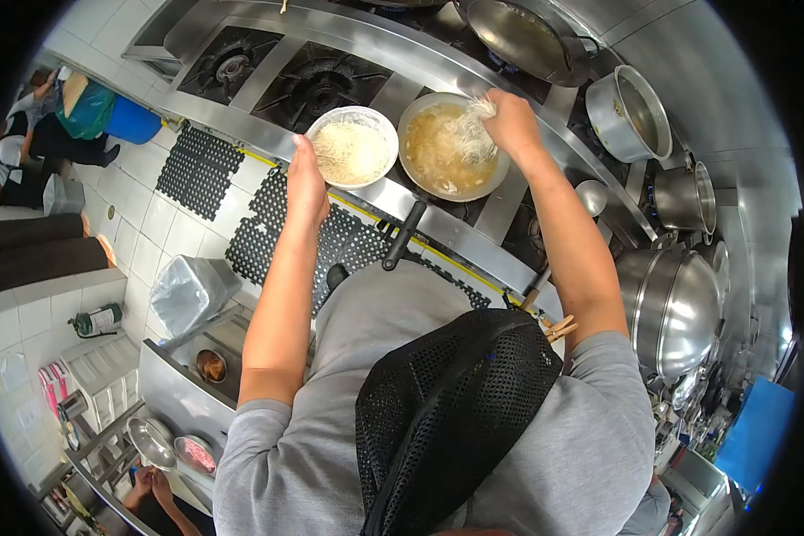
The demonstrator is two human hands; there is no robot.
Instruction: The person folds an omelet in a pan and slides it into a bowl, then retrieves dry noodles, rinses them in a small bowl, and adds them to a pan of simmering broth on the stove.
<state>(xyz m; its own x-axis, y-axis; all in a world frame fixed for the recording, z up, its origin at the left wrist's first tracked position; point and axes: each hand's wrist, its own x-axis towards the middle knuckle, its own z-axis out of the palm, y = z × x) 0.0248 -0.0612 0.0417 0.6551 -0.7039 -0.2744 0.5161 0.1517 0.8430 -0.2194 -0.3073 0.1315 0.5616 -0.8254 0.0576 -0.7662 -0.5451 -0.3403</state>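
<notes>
My left hand [307, 183] grips the near-left rim of a white bowl [366, 113], its thumb up along the side. Pale, thin shreds [353, 150] fill the bowl. To its right a wok [420, 188] with a black handle [406, 235] sits on the stove, holding bubbling yellowish oil [431, 143] with bits floating in it. Over the wok's right side my right hand [514, 123] is closed on a bunch of pale thin strands [475, 129], which hang down toward the oil. Whether their lower ends touch the oil I cannot tell.
Gas burners [320, 87] lie left of the wok. A larger wok [518, 40] and metal pots [630, 114] stand along the back and right. A ladle [591, 196] lies right of my wok. Behind me are a lined bin [192, 290] and other people [62, 134].
</notes>
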